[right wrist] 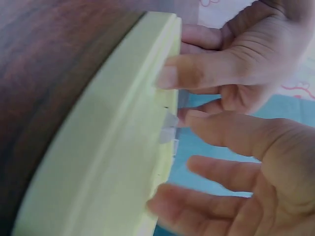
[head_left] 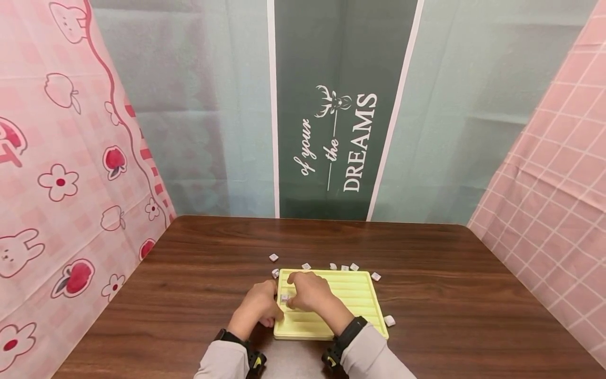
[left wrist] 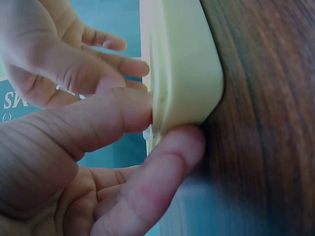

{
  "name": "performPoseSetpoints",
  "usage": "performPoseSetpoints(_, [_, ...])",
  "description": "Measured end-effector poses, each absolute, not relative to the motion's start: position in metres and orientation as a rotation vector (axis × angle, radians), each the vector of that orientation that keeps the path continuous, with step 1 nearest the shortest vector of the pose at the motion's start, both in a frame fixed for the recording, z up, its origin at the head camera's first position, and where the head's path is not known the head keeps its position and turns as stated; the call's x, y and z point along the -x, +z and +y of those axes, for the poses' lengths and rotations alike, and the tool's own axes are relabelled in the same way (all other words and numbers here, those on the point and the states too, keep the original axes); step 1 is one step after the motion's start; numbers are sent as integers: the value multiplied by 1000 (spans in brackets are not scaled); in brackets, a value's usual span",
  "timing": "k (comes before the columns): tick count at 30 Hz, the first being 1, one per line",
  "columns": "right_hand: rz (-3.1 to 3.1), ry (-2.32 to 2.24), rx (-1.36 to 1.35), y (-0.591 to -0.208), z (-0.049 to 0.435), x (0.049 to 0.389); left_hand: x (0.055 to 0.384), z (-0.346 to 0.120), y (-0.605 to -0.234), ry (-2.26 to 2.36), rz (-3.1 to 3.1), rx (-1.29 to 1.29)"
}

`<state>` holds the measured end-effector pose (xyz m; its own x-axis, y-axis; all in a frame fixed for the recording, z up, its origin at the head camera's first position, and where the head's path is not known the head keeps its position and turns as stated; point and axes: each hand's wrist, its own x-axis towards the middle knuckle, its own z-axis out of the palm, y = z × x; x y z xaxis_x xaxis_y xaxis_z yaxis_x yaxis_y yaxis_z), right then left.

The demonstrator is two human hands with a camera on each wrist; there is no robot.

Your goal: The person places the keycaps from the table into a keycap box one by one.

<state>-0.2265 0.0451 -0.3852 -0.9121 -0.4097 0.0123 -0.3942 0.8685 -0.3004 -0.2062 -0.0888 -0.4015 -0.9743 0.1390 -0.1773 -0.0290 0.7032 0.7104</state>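
Observation:
A pale yellow ridged tray (head_left: 352, 296) lies on the table, its slots running left to right. My left hand (head_left: 259, 306) pinches the tray's left edge: in the left wrist view the thumb (left wrist: 125, 110) rests on the rim and a finger (left wrist: 172, 157) lies against the side wall. Over the tray's left part is my right hand (head_left: 313, 295), with fingers spread apart. Beside its fingertips a small white tile (head_left: 284, 298) sits in a slot near the left end. The right wrist view also has white tiles (right wrist: 169, 129) just past the rim, close under the right thumb.
Several small white tiles lie loose around the tray: one farther back (head_left: 273, 257), one at the back-left corner (head_left: 275, 273), others along the back edge (head_left: 354, 267) and one at the right side (head_left: 390, 320). Curtains surround the brown wooden table (head_left: 450, 295).

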Motion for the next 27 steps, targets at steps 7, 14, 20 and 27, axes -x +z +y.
performPoseSetpoints(7, [2998,-368,629,-381,48,224,206,-90,-401,1123,2696,-91])
performPoseSetpoints(14, [2997,-392,627,-381,54,224,206,-89,-401,1108,2700,-94])
performPoseSetpoints(20, [2961,-424,630,-382,67,225,206,-89,-402,1108,2691,-84])
performPoseSetpoints(27, [2965,-450,589,-384,87,229,207,-89,-402,1097,2699,-83])
